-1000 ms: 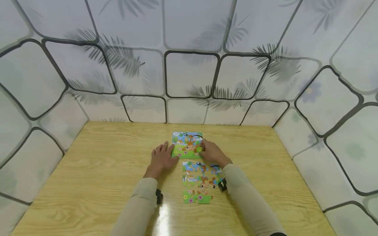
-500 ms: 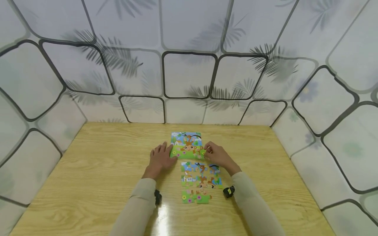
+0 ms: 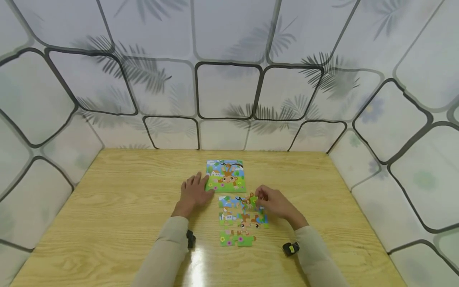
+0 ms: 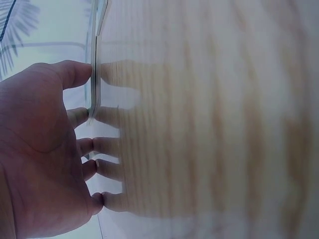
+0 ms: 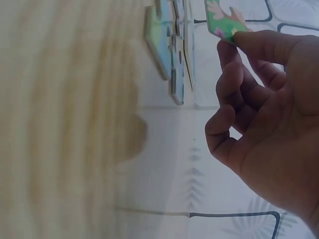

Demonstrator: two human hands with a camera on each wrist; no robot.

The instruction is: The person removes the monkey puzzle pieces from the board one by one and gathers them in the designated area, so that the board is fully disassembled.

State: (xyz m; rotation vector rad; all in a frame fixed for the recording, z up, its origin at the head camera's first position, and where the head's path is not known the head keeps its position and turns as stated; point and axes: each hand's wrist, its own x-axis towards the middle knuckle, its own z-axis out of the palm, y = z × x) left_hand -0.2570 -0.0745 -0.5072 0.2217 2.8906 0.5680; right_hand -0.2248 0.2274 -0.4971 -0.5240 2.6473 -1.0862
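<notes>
Right now my right hand (image 3: 274, 203) pinches a green puzzle piece (image 5: 224, 22) between thumb and forefinger, lifted just off the loose puzzle pieces (image 3: 241, 219) that lie spread on the table (image 3: 107, 223) beneath and to the inside of that hand. My left hand (image 3: 193, 192) lies flat with its fingers straight, pressing on the table, its fingertips touching the left edge of the picture board (image 3: 226, 176), which sits just beyond both hands. I think the main risk is the thin grip: only the tip of the piece is held, so it could twist or slip and drop among the others, knocking them out of their rows. My right wrist also hangs close over those loose pieces, and a careless sweep could scatter them. If my left hand eases off, I expect the board could slide on the smooth, shiny wood when something is pressed against it.
</notes>
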